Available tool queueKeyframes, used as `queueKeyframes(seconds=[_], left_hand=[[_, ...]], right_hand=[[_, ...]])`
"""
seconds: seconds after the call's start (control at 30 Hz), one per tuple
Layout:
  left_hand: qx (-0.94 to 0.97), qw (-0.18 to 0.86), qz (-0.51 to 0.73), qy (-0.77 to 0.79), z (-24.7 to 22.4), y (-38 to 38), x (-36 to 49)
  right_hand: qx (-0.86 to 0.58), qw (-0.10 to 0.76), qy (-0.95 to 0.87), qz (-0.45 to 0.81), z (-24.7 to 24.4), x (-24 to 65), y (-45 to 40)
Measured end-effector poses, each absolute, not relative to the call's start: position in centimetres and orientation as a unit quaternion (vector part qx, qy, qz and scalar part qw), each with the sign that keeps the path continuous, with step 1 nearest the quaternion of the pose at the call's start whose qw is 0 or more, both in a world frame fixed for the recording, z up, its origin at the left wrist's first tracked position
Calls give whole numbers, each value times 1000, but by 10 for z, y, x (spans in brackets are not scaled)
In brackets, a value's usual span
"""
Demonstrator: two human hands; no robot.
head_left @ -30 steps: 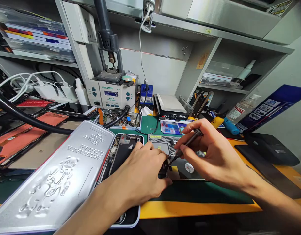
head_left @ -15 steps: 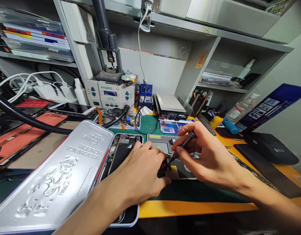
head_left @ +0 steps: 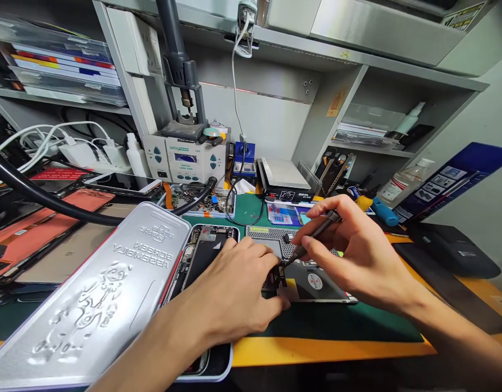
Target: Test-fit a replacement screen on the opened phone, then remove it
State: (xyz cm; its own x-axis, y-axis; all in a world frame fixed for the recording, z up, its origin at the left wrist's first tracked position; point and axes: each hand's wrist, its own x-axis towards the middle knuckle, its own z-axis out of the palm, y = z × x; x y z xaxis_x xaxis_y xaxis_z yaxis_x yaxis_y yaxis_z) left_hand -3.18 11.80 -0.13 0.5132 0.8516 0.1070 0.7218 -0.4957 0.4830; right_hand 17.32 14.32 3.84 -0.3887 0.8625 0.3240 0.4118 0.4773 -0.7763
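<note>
My right hand (head_left: 357,256) grips a slim dark screwdriver (head_left: 317,233) between thumb and fingers, its shaft slanting down to the left. The tip meets a small dark electronic part (head_left: 280,275) beside my left fingertips. My left hand (head_left: 243,286) is closed about the left side of this part, with the thumb lying below it and the part's left side hidden. Under the part lies a flat dark plate (head_left: 332,286) with a perforated strip and a round white sticker. Partly covered by my left forearm, an opened phone (head_left: 204,256) rests in a tray.
An embossed silver tin lid (head_left: 99,305) leans at the left. Behind are a parts tray (head_left: 222,201), a soldering station (head_left: 189,158) and a flat heating plate device (head_left: 287,177). A black hose (head_left: 50,198) crosses the left side. A black case (head_left: 455,250) stands at the right.
My right hand and the screwdriver have shifted slightly right and up, with the handle leaning over more. My left hand stays almost in place at the small part.
</note>
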Motion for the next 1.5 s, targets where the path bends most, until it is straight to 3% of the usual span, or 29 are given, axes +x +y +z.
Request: queueKeyframes(seconds=[0.37, 0.83, 1.1, 1.3, 1.5], left_hand=[[830, 139, 206, 500, 4, 131, -27], [839, 60, 67, 537, 4, 151, -30], [825, 94, 89, 550, 7, 147, -44], [824, 174, 135, 522, 9, 116, -43], [832, 212, 160, 487, 0, 105, -29]], right_hand=[[-397, 432, -700, 407, 36, 170, 161], [-415, 487, -659, 396, 25, 186, 180], [-414, 497, -663, 377, 31, 192, 176], [-396, 420, -716, 393, 35, 192, 145], [-369, 362, -804, 292, 25, 182, 129]])
